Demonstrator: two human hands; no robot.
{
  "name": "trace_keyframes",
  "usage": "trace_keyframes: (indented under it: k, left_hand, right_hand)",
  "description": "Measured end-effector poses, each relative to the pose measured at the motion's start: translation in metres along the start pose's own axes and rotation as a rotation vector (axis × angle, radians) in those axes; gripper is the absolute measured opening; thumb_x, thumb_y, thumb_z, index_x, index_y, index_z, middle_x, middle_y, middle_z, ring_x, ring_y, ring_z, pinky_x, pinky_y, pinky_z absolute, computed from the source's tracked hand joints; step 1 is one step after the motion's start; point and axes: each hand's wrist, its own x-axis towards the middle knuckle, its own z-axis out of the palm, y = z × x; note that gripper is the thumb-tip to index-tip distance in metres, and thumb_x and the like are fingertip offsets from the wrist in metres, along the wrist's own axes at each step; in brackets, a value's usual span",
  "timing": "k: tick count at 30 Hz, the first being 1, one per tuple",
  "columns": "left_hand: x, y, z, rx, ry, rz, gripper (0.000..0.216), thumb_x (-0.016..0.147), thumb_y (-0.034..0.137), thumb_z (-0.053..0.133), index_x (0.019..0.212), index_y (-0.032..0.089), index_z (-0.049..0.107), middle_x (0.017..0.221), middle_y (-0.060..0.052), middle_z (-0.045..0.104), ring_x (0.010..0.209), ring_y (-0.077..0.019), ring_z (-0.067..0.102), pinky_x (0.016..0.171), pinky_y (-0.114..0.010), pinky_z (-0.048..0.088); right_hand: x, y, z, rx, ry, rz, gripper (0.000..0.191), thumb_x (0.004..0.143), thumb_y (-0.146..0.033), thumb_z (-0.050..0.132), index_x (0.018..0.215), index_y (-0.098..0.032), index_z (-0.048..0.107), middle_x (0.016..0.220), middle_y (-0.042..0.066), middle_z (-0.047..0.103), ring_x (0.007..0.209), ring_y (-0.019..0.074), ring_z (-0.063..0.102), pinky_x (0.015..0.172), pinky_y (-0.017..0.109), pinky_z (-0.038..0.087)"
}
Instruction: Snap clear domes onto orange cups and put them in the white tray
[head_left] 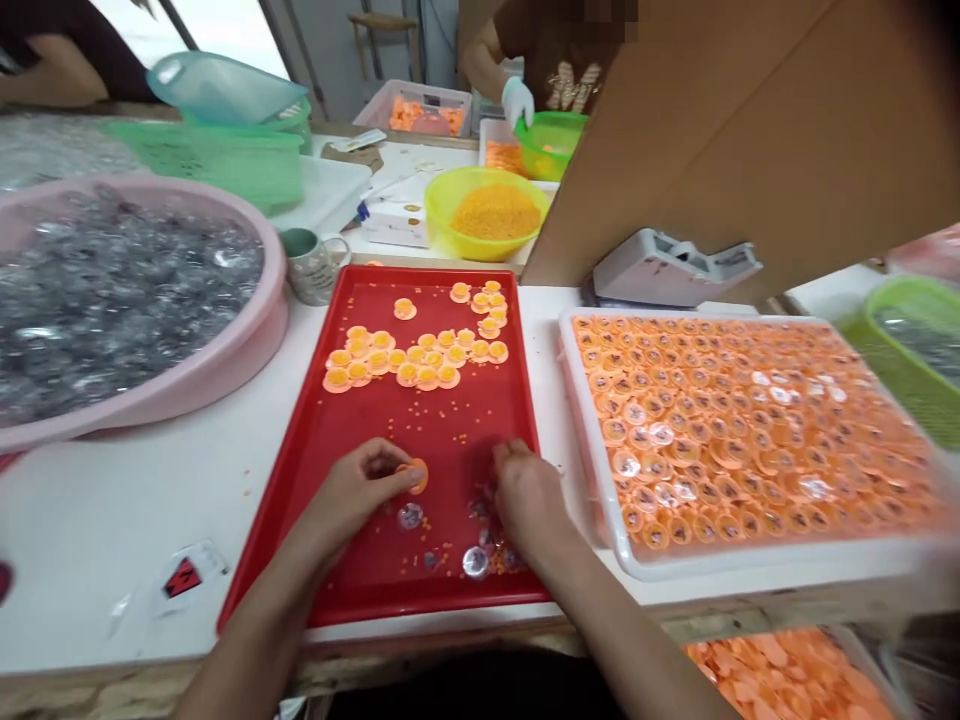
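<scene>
Two bare hands at work over a shallow red plastic tray [450, 440] — one pinching, one buried in clear pieces

The left hand [352, 490] pinches a flat orange disc [415, 476] between thumb and fingers, above the tray; the right hand [529, 495] curls down among clear plastic domes [475, 561] and orange crumbs [495, 562] (any grip there: cannot tell). Farther off — a co-worker's brown shirt [540, 50] with a printed "M".

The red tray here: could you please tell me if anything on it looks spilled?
Yes: loose orange granules lie scattered over the lower part of the red tray, near the right hand, away from the orderly discs.
</scene>
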Motion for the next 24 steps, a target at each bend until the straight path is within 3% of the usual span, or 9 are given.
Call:
trace_keyframes:
  k: [4, 7, 10, 15, 22, 24]
  left_hand:
    - [-0.005, -0.008, -0.002, -0.127, -0.021, -0.102, 0.051, 0.063, 0.043, 0.080, 0.106, 0.018, 0.067, 0.093, -0.007, 0.070, 0.078, -0.0212, 0.066, 0.064, -0.027, 0.055]
    - [-0.004, -0.012, 0.005, -0.231, -0.120, -0.145, 0.038, 0.064, 0.041, 0.081, 0.093, 0.019, 0.070, 0.090, -0.004, 0.066, 0.080, -0.0187, 0.064, 0.071, -0.028, 0.057]
    - [-0.006, -0.013, 0.016, -0.324, -0.124, -0.161, 0.033, 0.060, 0.040, 0.084, 0.080, 0.018, 0.068, 0.085, -0.001, 0.062, 0.074, -0.0173, 0.063, 0.067, -0.028, 0.059]
    - [-0.008, -0.015, 0.035, -0.325, -0.124, -0.218, 0.048, 0.064, 0.043, 0.081, 0.103, 0.020, 0.069, 0.088, -0.002, 0.065, 0.061, -0.0131, 0.062, 0.053, -0.021, 0.055]
    - [-0.011, -0.011, 0.054, -0.491, -0.191, -0.227, 0.044, 0.067, 0.034, 0.081, 0.107, 0.020, 0.071, 0.115, -0.006, 0.068, 0.095, -0.0239, 0.068, 0.082, -0.031, 0.058]
    - [-0.015, -0.009, 0.056, -0.556, -0.207, -0.187, 0.041, 0.069, 0.030, 0.080, 0.107, 0.019, 0.071, 0.116, -0.007, 0.069, 0.102, -0.0250, 0.066, 0.089, -0.033, 0.056]
  right_hand:
    - [-0.004, -0.003, -0.003, 0.006, -0.067, -0.057, 0.023, 0.077, 0.004, 0.052, 0.089, -0.012, 0.063, 0.088, 0.011, 0.065, 0.068, 0.0185, 0.064, 0.054, 0.025, 0.045]
    - [-0.009, -0.004, -0.004, 0.017, -0.094, -0.066, 0.018, 0.079, 0.000, 0.054, 0.090, -0.011, 0.062, 0.089, 0.012, 0.064, 0.072, 0.0198, 0.065, 0.055, 0.026, 0.047]
    - [-0.013, -0.004, -0.005, 0.043, -0.109, -0.081, 0.019, 0.075, 0.000, 0.058, 0.090, -0.011, 0.061, 0.090, 0.011, 0.064, 0.074, 0.0224, 0.065, 0.056, 0.028, 0.047]
    - [-0.017, 0.004, -0.003, 0.135, -0.077, -0.106, 0.021, 0.074, -0.007, 0.064, 0.093, -0.013, 0.059, 0.095, 0.011, 0.064, 0.073, 0.0215, 0.065, 0.058, 0.028, 0.047]
    - [-0.026, 0.025, 0.012, 0.468, -0.019, -0.242, 0.014, 0.078, -0.004, 0.059, 0.080, -0.018, 0.062, 0.080, 0.000, 0.069, 0.075, 0.0127, 0.064, 0.067, 0.019, 0.046]
    - [-0.032, 0.029, 0.013, 0.644, 0.024, -0.194, 0.015, 0.080, -0.004, 0.057, 0.079, -0.018, 0.062, 0.078, 0.000, 0.069, 0.073, 0.0118, 0.064, 0.068, 0.019, 0.046]
